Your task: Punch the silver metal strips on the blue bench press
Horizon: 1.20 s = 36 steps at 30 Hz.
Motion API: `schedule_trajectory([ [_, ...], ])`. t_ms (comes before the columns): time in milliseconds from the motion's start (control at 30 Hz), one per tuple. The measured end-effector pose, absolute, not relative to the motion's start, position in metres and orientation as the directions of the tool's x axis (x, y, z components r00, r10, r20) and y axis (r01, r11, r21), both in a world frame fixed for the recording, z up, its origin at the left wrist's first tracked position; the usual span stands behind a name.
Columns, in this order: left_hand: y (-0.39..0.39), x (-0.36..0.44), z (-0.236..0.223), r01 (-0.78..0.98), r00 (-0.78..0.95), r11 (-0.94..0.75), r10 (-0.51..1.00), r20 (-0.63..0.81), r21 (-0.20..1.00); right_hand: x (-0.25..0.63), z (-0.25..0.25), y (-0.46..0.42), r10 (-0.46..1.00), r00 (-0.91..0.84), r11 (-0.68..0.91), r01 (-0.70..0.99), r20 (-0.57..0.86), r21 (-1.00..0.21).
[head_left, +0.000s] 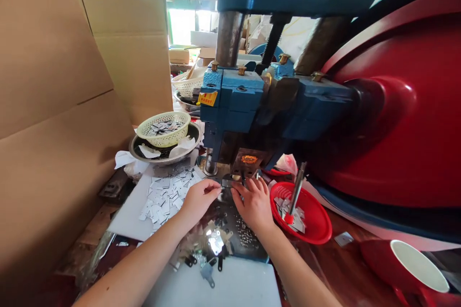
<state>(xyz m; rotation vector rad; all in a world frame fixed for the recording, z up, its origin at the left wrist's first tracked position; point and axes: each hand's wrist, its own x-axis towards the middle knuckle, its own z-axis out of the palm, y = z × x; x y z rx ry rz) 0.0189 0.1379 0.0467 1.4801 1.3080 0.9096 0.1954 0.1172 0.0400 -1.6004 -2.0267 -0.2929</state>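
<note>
Right now both my hands meet at the foot of the blue press (248, 100), just under its die (248, 159). My left hand (199, 200) has its fingers drawn together, thumb and forefinger pinched on the edge of a small metal piece (227, 183) that lies on the press bed. My right hand (255, 201) rests beside it at three o'clock, fingers curled loosely and spread a little, fingertips touching the same bed close to the piece; whether they actually grasp it I cannot tell.

At nine o'clock from my left hand lies a heap of flat metal blanks (166, 194) on a white sheet (129, 213). At three o'clock from my right hand sits a red bowl (313, 223) holding a few blanks and a red-tipped rod (296, 193) leaning in it. At eleven o'clock a pale basket (163, 128) stands in a steel pan (144, 152). Stray pieces (215, 240) lie at six o'clock, between my wrists.
</note>
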Motion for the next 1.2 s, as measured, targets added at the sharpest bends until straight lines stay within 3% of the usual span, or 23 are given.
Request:
schedule_trajectory([
  [267, 0.157, 0.034, 0.052, 0.441, 0.144, -0.129, 0.987, 0.072, 0.888, 0.201, 0.034, 0.114, 0.848, -0.205, 0.3, 0.946, 0.49, -0.124],
  [567, 0.164, 0.049, 0.045, 0.496, 0.151, -0.194, 0.979, 0.135, 0.846, 0.212, 0.013, 0.114, 0.825, -0.108, 0.349, 0.87, 0.555, -0.349],
  [733, 0.167, 0.051, 0.04, 0.541, 0.128, -0.211, 0.977, 0.168, 0.814, 0.212, 0.015, 0.115, 0.851, -0.141, 0.343, 0.879, 0.505, -0.332],
  [1033, 0.171, 0.052, 0.035, 0.572, 0.144, -0.224, 0.975, 0.172, 0.789, 0.202, 0.031, 0.113, 0.861, -0.164, 0.268, 0.951, 0.481, -0.156],
  [1133, 0.171, 0.052, 0.036, 0.571, 0.143, -0.23, 0.973, 0.18, 0.788, 0.203, 0.029, 0.114, 0.865, -0.143, 0.289, 0.925, 0.48, -0.246],
  [1200, 0.171, 0.048, 0.039, 0.566, 0.126, -0.231, 0.973, 0.193, 0.791, 0.211, 0.024, 0.11, 0.87, -0.068, 0.3, 0.859, 0.488, -0.415],
])
